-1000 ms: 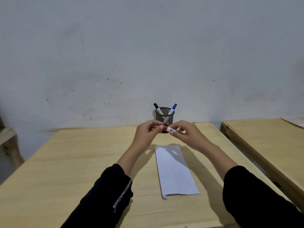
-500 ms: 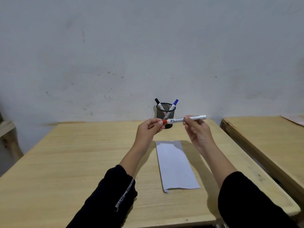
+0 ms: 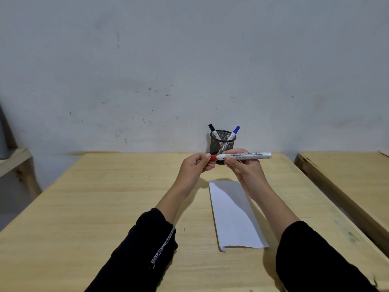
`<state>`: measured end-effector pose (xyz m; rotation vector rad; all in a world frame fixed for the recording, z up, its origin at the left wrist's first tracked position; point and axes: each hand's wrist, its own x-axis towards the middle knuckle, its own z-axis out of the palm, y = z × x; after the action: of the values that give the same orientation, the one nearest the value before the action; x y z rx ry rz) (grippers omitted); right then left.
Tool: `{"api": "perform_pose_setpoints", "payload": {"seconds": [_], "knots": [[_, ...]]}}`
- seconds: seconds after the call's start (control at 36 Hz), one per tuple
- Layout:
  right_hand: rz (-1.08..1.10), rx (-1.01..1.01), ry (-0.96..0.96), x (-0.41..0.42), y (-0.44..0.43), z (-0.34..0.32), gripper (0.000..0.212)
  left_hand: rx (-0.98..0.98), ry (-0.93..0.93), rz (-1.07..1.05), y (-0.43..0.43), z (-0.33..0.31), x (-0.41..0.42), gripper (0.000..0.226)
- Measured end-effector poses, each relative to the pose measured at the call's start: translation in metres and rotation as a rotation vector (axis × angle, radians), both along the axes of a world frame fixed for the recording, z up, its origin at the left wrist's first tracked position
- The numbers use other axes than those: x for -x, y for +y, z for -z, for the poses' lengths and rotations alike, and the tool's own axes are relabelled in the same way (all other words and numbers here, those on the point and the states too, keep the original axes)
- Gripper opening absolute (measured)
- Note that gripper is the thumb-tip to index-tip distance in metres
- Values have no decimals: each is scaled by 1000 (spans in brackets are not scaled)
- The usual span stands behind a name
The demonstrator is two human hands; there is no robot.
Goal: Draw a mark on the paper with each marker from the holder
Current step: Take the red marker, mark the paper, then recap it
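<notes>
Three markers, one holder, one paper

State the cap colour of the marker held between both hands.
Red, on the marker, pinched by the left hand; head view.

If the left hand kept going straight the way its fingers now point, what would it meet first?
The left hand points right, along the red marker whose cap it pinches. First in that line would probably be the right hand gripping the barrel, a small gap away. Depth between them is hard to judge.
</notes>
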<state>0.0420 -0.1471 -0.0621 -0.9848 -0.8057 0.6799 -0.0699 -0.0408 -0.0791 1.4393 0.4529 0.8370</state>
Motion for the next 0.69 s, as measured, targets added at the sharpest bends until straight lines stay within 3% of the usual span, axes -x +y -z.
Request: {"api": "perform_pose_setpoints", "payload": {"seconds": [0.17,0.31,0.5,0.69], "knots": [[33,-22,43,-10,-1,-1,13,39,19,-82,17,1,11,13],[110,4,159,-28,-4,4,11,-150,300,-312,27,14,24,12],[168,107,176,-38,-7,15,10,-493,732,-212,38,29,20,6],[189,173,137,-38,-11,19,8,-592,854,-129,39,27,10,16]]}}
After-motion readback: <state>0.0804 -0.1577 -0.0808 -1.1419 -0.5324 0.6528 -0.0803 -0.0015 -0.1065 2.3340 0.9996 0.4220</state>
